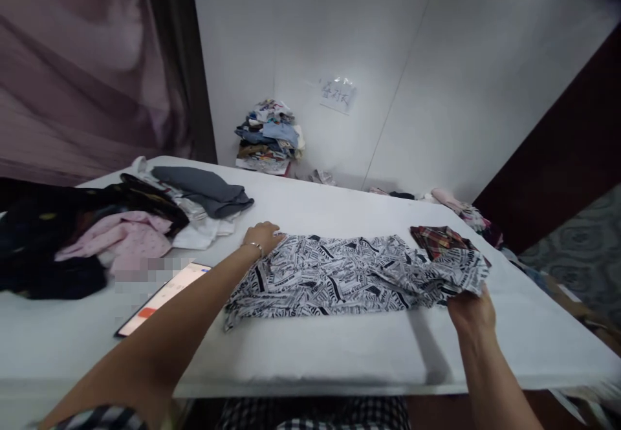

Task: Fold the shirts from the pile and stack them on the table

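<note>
A black-and-white newspaper-print shirt (330, 275) lies lengthwise across the white table in front of me, its right part bunched and raised. My left hand (263, 236), with a bracelet at the wrist, is closed on the shirt's upper left corner; the fingertips are partly hidden. At the other end my right hand (473, 310) grips the shirt from below, lifting that end off the table. Some of the right fingers are covered by the cloth. Just behind the raised end sits a red plaid garment (439, 239), partly overlapped by the shirt.
Left of me is a heap of clothes, with a pink garment (129, 236) and a dark grey one (206, 189). A phone (167, 297) with a lit screen lies by my left forearm. Stacked clothes (272, 136) stand against the wall under a paper sign (337, 96). More clothes (466, 213) line the table's far right edge.
</note>
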Available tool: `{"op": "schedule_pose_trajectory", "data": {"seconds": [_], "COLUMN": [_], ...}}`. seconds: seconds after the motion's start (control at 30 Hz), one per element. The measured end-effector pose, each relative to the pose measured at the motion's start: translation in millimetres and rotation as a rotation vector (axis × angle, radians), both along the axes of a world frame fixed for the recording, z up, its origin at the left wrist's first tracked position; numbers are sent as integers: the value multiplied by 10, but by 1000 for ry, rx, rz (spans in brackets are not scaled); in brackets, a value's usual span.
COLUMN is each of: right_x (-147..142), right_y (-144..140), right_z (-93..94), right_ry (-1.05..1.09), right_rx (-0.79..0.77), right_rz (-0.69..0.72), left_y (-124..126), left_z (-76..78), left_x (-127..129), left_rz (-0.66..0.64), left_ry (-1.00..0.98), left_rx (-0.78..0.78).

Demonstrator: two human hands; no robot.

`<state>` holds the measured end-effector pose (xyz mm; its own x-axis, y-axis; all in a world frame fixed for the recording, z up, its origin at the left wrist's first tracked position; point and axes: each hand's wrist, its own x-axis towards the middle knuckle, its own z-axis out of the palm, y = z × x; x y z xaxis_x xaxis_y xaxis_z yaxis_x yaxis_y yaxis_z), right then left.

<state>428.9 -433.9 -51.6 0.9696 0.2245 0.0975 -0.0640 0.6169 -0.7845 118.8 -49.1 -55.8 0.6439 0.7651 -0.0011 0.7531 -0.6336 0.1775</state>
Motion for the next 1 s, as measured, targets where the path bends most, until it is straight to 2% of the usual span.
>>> {"op": "schedule_pose_trajectory", "data": {"seconds": [0.17, 0.3, 0.4, 0.53, 0.6, 0.67, 0.73, 0.83, 0.97, 1.0], "right_x": [-6, 32, 58, 73, 82, 92, 84, -11, -269, -322], "right_y": [124, 185, 229, 316, 390, 506, 678, 1044, 1611, 1729], "right_z": [147, 244, 250, 245, 288, 373, 484, 639, 728, 724], "right_ry": [18, 24, 11, -21, -61, -97, -120, -181, -404, -447], "right_rx": [11, 3, -18, -63, -65, -66, -100, -216, -431, -472], "right_rz": [0, -14, -39, -15, 10, 29, 89, 289, 619, 660], "left_y": [244, 373, 421, 359, 301, 232, 144, -43, -340, -402], "left_z": [-152, -153, -147, -127, -82, -22, 32, 73, 24, -9], "left_x": [169, 159, 75, 6, 11, 39, 86, 181, 313, 339], "left_rz": [77, 171, 213, 182, 133, 88, 72, 63, 90, 124], "left_ry": [40, 19, 37, 22, -58, -194, -378, -650, -886, -920], "left_rx": [-35, -31, -56, -17, 37, -1, -180, -613, -1118, -1219]}}
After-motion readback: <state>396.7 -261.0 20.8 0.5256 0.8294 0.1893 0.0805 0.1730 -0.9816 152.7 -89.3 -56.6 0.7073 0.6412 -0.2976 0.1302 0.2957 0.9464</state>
